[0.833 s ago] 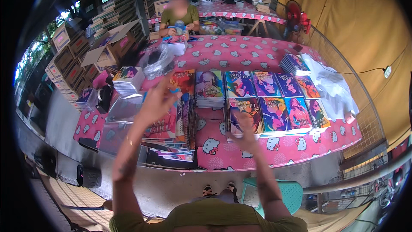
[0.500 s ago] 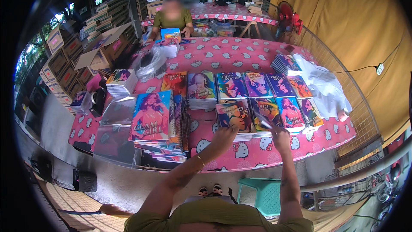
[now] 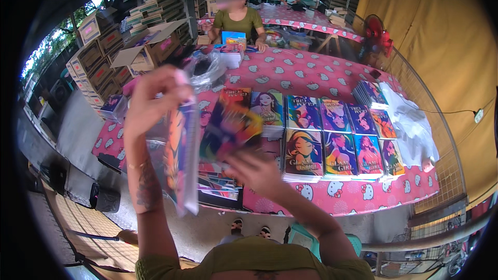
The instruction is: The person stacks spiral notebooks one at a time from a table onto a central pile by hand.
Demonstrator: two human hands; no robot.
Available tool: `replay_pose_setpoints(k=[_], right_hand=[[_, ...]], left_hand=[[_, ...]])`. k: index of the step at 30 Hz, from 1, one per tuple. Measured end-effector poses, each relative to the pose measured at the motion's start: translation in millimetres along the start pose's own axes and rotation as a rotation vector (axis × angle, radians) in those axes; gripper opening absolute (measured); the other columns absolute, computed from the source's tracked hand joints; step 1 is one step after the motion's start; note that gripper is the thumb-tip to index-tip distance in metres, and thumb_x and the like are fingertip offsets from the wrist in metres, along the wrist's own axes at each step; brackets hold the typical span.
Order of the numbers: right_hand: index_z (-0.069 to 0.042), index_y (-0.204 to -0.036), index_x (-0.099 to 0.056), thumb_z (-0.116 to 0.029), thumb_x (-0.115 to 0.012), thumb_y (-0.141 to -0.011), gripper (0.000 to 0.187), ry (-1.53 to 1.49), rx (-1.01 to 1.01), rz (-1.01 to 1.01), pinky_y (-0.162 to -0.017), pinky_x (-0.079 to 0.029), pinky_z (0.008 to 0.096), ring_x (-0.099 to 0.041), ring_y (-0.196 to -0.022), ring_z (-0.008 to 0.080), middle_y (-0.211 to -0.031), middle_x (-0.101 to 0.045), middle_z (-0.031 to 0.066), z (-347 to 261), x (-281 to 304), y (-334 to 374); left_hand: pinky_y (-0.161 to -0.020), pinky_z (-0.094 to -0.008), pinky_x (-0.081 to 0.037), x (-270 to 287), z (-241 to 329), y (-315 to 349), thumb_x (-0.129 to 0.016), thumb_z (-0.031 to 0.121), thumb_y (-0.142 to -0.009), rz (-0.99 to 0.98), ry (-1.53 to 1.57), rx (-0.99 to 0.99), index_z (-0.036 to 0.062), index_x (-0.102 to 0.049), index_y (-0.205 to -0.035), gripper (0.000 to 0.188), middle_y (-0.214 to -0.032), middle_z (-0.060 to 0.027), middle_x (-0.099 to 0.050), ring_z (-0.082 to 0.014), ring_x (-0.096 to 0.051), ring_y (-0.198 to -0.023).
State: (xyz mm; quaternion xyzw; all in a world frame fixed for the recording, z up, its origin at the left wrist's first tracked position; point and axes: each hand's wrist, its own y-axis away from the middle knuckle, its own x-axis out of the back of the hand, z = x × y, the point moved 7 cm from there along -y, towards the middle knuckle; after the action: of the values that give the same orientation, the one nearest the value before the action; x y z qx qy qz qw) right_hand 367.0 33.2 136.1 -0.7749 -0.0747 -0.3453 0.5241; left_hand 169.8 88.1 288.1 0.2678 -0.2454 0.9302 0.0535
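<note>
My left hand (image 3: 161, 93) is raised at the left, pinching the top of several spiral notebooks (image 3: 181, 161) held upright, their edges toward me. A dark notebook (image 3: 233, 127) with yellow and purple on its cover tilts beside them, blurred by motion. My right hand (image 3: 254, 171) grips its lower edge; its fingertips are smeared. Under both hands lies a fanned pile of notebooks (image 3: 220, 185), partly hidden. To the right, neat stacks of notebooks stand in two rows, among them one with an orange-toned cover (image 3: 304, 153) and one with a pink figure on blue (image 3: 368, 154).
A pink patterned cloth covers the table (image 3: 332, 197). Clear plastic (image 3: 207, 72) and a white plastic sheet (image 3: 412, 124) lie on it. Across the table a person (image 3: 238, 21) sits behind a notebook stack (image 3: 231, 57). Cartons (image 3: 96, 72), a red fan (image 3: 377, 33) and a green stool (image 3: 303, 238) stand around.
Both hands have moved left from the front notebook stacks to the left pile. The left has lifted several notebooks upright; the right is now on a dark notebook. The view has shifted.
</note>
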Motion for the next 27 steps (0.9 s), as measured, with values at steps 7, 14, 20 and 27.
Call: replay_pose_setpoints(k=[7, 14, 20, 27], right_hand=[[-0.009, -0.121, -0.060, -0.009, -0.065, -0.083, 0.038, -0.360, -0.542, 0.100, -0.089, -0.049, 0.0409, -0.062, -0.105, 0.0285, -0.114, -0.063, 0.0120, 167.6, -22.3, -4.8], [-0.008, -0.118, -0.059, -0.018, -0.068, -0.082, 0.039, 0.349, -0.382, -0.288, -0.088, -0.049, 0.0419, -0.061, -0.105, 0.0308, -0.106, -0.063, 0.0099, 242.1, -152.7, 36.7], [-0.003, -0.103, -0.061, -0.007, -0.054, -0.093, 0.013, -0.432, -0.718, 0.439, -0.067, -0.053, 0.0292, -0.065, -0.076, 0.0157, -0.088, -0.066, 0.0082, 238.4, -24.8, -27.0], [-0.003, -0.106, -0.058, 0.006, -0.059, -0.081, 0.026, -1.216, -0.521, 0.163, -0.105, -0.038, 0.0402, -0.051, -0.124, 0.0272, -0.124, -0.059, 0.0181, 180.5, -60.7, -65.0]], left_hand=[[-0.066, -0.0289, -0.049, -53.8, -152.1, -28.8, -0.074, 0.025, -0.085, -0.227, -0.287, 0.052, 0.0010, -0.054, -0.126, 0.052, -0.073, -0.0029, -0.062, -0.0104, -0.058, -0.070], [-0.077, -0.0341, -0.048, -58.6, -399.3, -77.4, -0.061, 0.049, -0.089, -0.344, -0.078, 0.061, 0.0024, -0.056, -0.125, 0.059, -0.089, -0.0099, -0.065, -0.0179, -0.060, -0.087], [-0.078, -0.0410, -0.049, -119.5, -489.7, -59.7, -0.058, 0.046, -0.089, -0.371, -0.533, 0.293, 0.0067, -0.067, -0.107, 0.044, -0.093, -0.0145, -0.069, -0.0287, -0.065, -0.091], [-0.057, -0.0374, -0.049, 28.6, -308.2, -107.3, -0.063, 0.016, -0.086, 0.423, -0.377, -0.088, 0.0022, -0.058, -0.121, 0.038, -0.078, -0.0163, -0.066, -0.0317, -0.063, -0.065]])
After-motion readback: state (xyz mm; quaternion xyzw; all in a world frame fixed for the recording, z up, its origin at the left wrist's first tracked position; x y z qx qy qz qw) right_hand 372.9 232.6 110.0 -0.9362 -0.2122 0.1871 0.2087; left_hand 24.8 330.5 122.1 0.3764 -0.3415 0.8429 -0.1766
